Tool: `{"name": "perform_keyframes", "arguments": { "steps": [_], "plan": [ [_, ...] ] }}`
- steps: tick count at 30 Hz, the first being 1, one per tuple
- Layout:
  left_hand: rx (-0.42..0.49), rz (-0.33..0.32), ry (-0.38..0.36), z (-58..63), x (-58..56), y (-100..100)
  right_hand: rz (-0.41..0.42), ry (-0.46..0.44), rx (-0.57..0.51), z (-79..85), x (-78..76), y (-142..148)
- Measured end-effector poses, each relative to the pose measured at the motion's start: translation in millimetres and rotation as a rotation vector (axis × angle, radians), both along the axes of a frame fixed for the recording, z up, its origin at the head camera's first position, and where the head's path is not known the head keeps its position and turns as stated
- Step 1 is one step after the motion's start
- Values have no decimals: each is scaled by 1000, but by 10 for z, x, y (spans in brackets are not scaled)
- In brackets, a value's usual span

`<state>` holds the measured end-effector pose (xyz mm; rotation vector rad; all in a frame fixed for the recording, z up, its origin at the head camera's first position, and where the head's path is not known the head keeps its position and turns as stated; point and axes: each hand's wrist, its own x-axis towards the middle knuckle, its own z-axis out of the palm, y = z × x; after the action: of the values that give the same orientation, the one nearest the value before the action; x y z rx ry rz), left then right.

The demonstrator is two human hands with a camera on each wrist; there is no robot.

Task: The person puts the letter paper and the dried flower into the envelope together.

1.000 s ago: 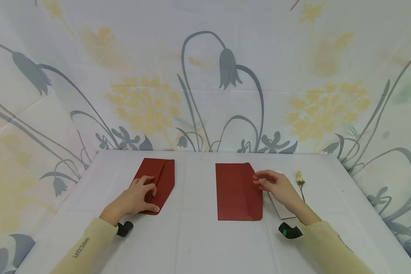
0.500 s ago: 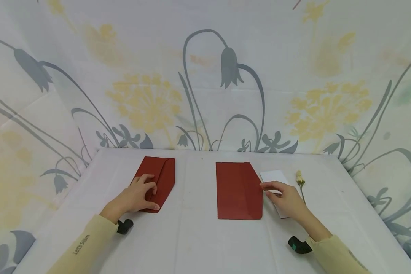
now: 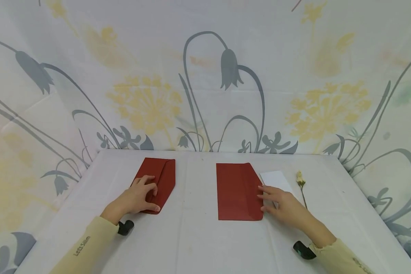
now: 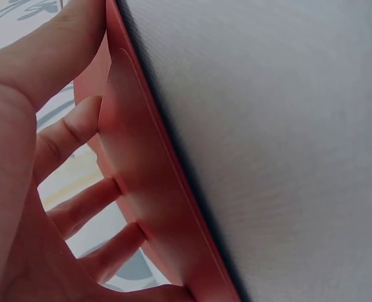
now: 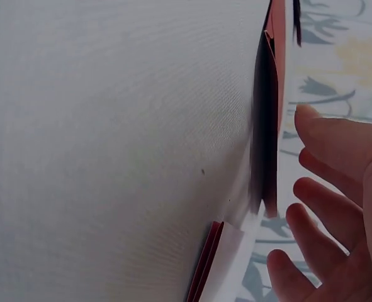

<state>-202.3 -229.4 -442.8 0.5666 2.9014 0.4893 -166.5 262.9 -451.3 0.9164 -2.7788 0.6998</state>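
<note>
Two dark red envelopes lie flat on the white table (image 3: 198, 236). My left hand (image 3: 144, 193) rests on the left envelope (image 3: 163, 176), fingertips pressing its near half and thumb at its front corner; the left wrist view shows these fingers (image 4: 78, 129) against the red paper (image 4: 154, 207). My right hand (image 3: 270, 198) lies with relaxed, spread fingers at the right edge of the right envelope (image 3: 236, 190), partly covering a white card (image 3: 275, 178) beside it. In the right wrist view the fingers (image 5: 337, 145) hover near the envelope's edge (image 5: 275, 63) and the card (image 5: 233, 264).
A small dried cream flower (image 3: 300, 179) on a thin stem lies just right of the white card. A floral-print cloth backdrop (image 3: 205, 76) rises behind and at both sides of the table. Bare tabletop lies between the envelopes and along the front.
My right hand has slid toward me along the right envelope's edge, uncovering the far end of the white card. The left hand and both envelopes have stayed put.
</note>
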Motion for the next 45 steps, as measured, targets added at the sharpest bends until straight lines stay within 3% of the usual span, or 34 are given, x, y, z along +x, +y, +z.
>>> {"name": "perform_keyframes", "arguments": {
  "steps": [6, 14, 20, 25, 36, 45],
  "plan": [
    [-5, -4, 0, -4, -6, -7, 30, -57, 47, -30, -20, 12],
    [-11, 2, -6, -2, -14, 2, 56, -59, 98, -30, -51, -16],
    [-7, 1, -6, 6, -14, 12, 69, -169, 112, 4, -51, -37],
    [-3, -16, 6, 10, -19, 18, 68, -203, 97, 0, -35, -21],
    [-4, -37, 1, 42, 24, 9, 83, -202, 112, -15, -32, -33],
    [59, -78, 85, 116, 53, 95, 105, -188, 136, 25, -36, -65]
  ]
}}
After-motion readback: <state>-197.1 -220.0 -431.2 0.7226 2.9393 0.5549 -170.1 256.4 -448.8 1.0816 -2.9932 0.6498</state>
